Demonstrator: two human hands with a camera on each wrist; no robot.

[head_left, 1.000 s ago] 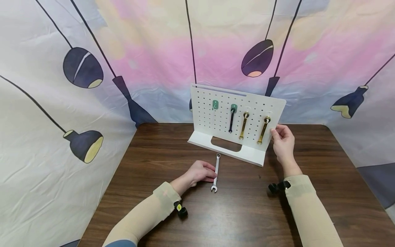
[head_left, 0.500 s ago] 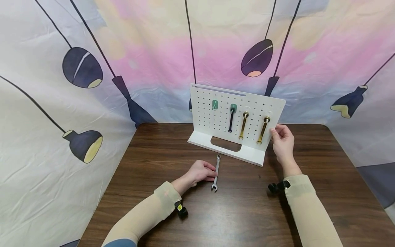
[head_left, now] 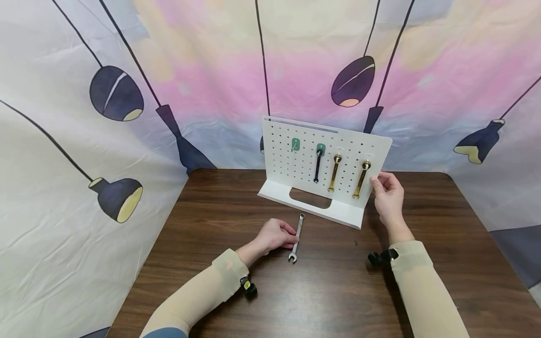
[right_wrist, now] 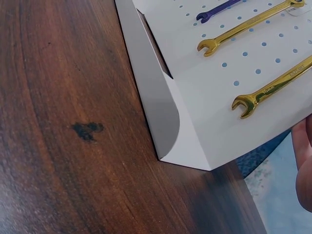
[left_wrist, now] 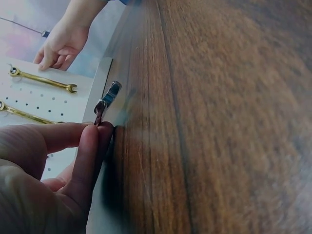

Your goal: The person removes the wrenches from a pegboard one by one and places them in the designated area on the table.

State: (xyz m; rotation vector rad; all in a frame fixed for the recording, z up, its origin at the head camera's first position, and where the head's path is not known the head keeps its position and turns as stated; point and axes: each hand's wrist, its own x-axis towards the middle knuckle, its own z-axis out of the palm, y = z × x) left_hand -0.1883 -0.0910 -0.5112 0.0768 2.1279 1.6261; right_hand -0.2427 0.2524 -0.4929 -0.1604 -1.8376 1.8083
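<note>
My left hand (head_left: 274,235) pinches a silver combination wrench (head_left: 299,226) between thumb and fingers, in front of the pegboard. Its ring end points toward the board and its open end toward me. The left wrist view shows the wrench (left_wrist: 113,92) nearly end-on, at my fingertips close over the table. With my right hand (head_left: 389,199) I grip the right edge of the white pegboard (head_left: 276,164), thumb on the front. A dark purple wrench (head_left: 318,170) and two gold wrenches, one inner (head_left: 334,174) and one outer (head_left: 361,182), hang there, open ends down.
At the board's upper left, a green-backed hook (head_left: 295,144) bears no wrench. The pegboard's white base (head_left: 346,213) rests on the brown wooden table (head_left: 329,291). A fabric backdrop (head_left: 220,70) printed with lamps hangs behind and beside the table.
The wrench in my left hand has turned slightly, its ring end swinging a little to the right. My right hand keeps its hold on the board's edge.
</note>
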